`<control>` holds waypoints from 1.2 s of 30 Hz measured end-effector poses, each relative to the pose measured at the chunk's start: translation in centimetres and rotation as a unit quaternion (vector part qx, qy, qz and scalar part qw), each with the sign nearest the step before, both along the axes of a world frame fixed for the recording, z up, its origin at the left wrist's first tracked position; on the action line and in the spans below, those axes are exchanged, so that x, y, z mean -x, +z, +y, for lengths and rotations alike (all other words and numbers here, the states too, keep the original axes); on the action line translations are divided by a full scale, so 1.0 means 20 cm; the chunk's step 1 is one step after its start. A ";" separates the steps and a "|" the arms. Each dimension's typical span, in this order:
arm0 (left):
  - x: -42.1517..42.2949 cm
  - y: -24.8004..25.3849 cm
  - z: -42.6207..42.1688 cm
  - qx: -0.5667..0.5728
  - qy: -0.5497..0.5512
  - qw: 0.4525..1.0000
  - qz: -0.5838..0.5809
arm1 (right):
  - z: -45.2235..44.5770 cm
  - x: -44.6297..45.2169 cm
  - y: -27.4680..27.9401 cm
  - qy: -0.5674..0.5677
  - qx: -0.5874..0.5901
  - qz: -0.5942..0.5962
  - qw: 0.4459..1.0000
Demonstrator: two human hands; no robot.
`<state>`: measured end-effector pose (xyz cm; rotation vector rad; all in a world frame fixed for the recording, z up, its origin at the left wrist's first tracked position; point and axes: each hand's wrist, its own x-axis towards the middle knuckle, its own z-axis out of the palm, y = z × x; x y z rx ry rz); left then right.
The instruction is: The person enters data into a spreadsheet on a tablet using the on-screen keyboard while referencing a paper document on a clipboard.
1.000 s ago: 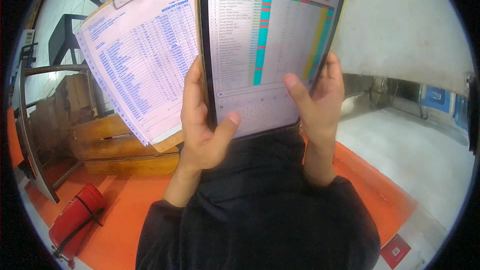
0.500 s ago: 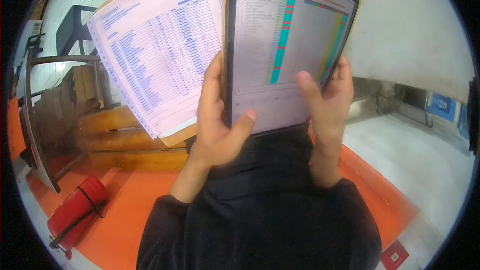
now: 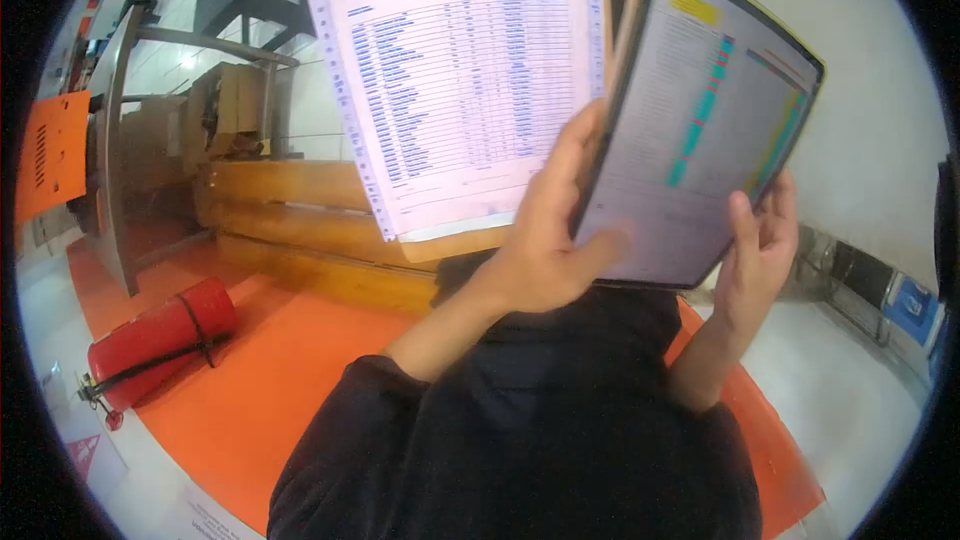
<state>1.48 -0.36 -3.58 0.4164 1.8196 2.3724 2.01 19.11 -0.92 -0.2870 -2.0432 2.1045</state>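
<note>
A tablet in a yellowish case is held up in front of me, tilted, with a spreadsheet of coloured columns on its screen. My left hand grips its left edge, the thumb over the lower screen and blurred. On the opposite side, my right hand clasps the lower right edge with its thumb at the screen's border. Behind the left hand lies a clipboard with a printed paper form, a table of blue rows with punched side strips. Part of the board is hidden by the tablet and hand.
Under the clipboard is a wooden slatted bench. A red fire extinguisher lies on the orange floor at left. Farther back are a metal-framed table, cardboard boxes and a dark stool. A pale wall rises at right.
The tablet and both hands have shifted right in view and the tablet leans more. The clipboard also sits farther right, with more of the left side of the room showing. Both hands keep their hold.
</note>
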 end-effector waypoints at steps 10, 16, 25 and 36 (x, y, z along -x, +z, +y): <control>0.03 0.02 -0.01 -0.022 0.091 0.993 -0.070 | 0.02 0.00 0.06 0.057 0.095 0.002 0.994; 0.03 0.07 0.00 -0.004 0.118 0.987 -0.112 | -0.07 0.01 0.05 0.094 0.002 0.024 0.995; 0.03 0.03 -0.03 0.018 0.085 0.996 -0.026 | -0.07 0.01 0.01 0.047 0.031 0.039 0.998; -0.01 0.04 0.03 0.073 0.091 0.993 -0.019 | -0.02 0.01 -0.04 0.002 0.073 0.006 0.997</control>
